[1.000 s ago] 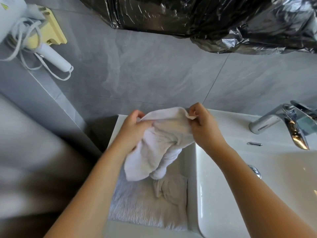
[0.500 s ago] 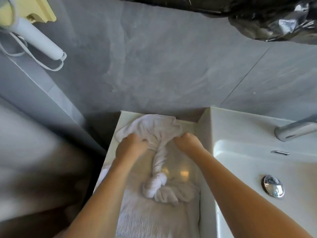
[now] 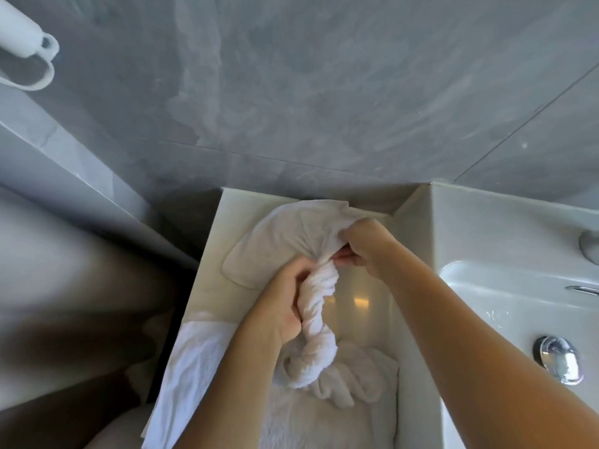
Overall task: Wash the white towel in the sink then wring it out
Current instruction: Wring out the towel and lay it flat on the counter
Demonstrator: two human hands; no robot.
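Note:
The white towel [image 3: 285,241] lies partly spread on the low counter ledge left of the sink [image 3: 505,241], and the rest is twisted into a rope that runs down toward me. My left hand [image 3: 285,303] grips the twisted part from the left. My right hand [image 3: 366,247] pinches the bunched cloth at the top of the twist. The lower end of the twist coils onto another white towel lying flat on the ledge.
A flat fluffy white towel [image 3: 324,416] covers the near ledge, and a thin white cloth [image 3: 191,377] hangs over its left edge. The sink's chrome drain plug [image 3: 559,358] is at right. A white hair dryer handle [image 3: 22,37] hangs at top left on the grey tiled wall.
The towel went from held up to laid on the ledge. Both hands pressed it down, then closed on its twisted middle. The view tilted down and left, so the faucet left the frame.

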